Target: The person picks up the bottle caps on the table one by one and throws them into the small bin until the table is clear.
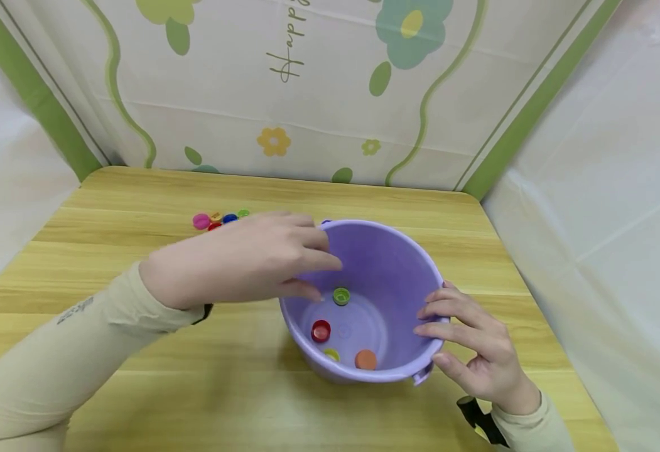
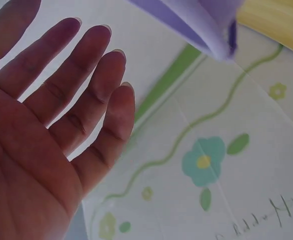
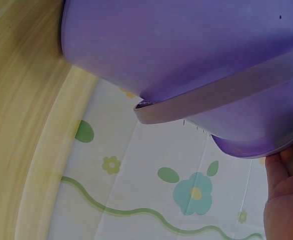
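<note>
Left hand (image 1: 267, 257), fingers apart, hangs over the purple bucket (image 1: 375, 270) at lower centre; right hand (image 1: 479, 348) grips its rim (image 1: 363, 375). Caps (image 1: 321, 331) lie inside, more caps (image 1: 201, 221) left of centre on the tabletop (image 1: 194, 402).

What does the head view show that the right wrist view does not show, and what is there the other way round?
Only the head view: the left hand over the bucket, the red cap, orange cap and green cap inside it, and small caps on the table.

Only the right wrist view: the long handle band across the bucket's outer wall.

Both: the bucket, the right hand at its rim, the table and the flower-printed sheet.
</note>
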The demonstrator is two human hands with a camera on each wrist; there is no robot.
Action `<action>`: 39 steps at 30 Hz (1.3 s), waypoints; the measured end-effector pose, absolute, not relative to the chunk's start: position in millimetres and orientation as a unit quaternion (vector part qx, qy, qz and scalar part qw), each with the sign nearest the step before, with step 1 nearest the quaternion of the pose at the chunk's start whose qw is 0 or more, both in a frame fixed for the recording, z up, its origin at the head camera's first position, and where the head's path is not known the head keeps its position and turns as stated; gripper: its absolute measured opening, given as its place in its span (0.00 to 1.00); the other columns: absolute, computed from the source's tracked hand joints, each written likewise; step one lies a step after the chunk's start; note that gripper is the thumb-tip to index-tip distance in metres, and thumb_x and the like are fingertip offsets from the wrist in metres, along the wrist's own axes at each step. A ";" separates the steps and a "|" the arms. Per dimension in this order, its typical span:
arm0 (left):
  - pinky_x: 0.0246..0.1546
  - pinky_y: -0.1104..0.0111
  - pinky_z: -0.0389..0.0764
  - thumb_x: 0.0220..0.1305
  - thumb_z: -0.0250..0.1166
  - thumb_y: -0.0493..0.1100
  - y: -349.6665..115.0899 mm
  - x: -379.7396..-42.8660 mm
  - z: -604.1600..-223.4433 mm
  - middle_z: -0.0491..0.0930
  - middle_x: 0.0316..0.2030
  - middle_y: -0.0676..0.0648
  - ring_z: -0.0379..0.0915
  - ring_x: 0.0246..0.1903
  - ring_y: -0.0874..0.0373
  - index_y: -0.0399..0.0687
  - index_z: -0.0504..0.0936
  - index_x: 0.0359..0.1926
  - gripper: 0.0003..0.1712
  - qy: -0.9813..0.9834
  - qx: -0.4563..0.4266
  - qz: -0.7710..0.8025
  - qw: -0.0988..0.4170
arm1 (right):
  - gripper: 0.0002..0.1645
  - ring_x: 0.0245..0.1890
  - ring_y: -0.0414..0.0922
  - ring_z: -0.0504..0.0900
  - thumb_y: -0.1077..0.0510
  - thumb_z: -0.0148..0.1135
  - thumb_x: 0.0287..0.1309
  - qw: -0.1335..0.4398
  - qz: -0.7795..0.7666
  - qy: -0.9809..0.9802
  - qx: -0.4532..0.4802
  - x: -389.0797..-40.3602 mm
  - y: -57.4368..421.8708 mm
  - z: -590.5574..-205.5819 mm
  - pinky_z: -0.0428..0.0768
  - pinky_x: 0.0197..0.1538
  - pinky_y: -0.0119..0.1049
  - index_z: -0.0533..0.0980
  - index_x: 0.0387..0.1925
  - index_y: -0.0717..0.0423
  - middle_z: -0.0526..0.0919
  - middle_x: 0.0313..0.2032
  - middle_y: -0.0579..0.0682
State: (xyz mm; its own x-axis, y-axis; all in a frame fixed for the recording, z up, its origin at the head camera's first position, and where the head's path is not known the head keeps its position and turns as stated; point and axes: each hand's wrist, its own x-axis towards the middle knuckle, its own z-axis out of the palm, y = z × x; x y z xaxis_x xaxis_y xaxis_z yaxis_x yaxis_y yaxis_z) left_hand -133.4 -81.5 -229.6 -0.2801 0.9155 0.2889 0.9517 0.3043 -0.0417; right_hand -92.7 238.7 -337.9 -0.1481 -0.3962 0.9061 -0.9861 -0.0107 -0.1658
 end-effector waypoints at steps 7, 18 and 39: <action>0.40 0.61 0.78 0.56 0.76 0.44 -122.1 -158.5 -231.1 0.81 0.38 0.54 0.76 0.39 0.57 0.51 0.87 0.48 0.18 -0.830 -0.526 -0.136 0.128 | 0.17 0.46 0.57 0.78 0.57 0.64 0.65 0.336 0.438 -0.616 0.562 -93.3 238.8 -338.2 0.65 0.68 0.51 0.82 0.32 0.71 0.81 0.35 0.67; 0.39 0.63 0.80 0.60 0.73 0.44 -184.0 -206.5 -270.2 0.80 0.33 0.59 0.76 0.34 0.66 0.48 0.87 0.48 0.14 -0.907 -0.384 -0.172 0.000 | 0.16 0.45 0.57 0.78 0.58 0.64 0.64 0.339 0.441 -0.611 0.564 -94.9 238.4 -339.0 0.64 0.68 0.51 0.82 0.32 0.72 0.81 0.35 0.67; 0.43 0.57 0.79 0.57 0.74 0.41 -228.5 -243.9 -375.7 0.83 0.37 0.53 0.76 0.37 0.57 0.46 0.87 0.43 0.12 -0.925 -0.284 -0.176 -0.182 | 0.15 0.44 0.58 0.78 0.59 0.64 0.64 0.340 0.442 -0.608 0.565 -98.6 237.1 -340.1 0.64 0.68 0.51 0.82 0.32 0.72 0.81 0.35 0.67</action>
State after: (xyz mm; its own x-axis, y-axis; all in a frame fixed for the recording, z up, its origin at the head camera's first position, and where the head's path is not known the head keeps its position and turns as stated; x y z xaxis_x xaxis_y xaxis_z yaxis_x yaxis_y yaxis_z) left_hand -243.9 -228.5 -375.7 -0.7720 0.5902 -0.2359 0.4620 0.7760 0.4295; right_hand -98.6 237.1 -340.1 -0.1306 -0.3862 0.9131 -0.9877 -0.0286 -0.1534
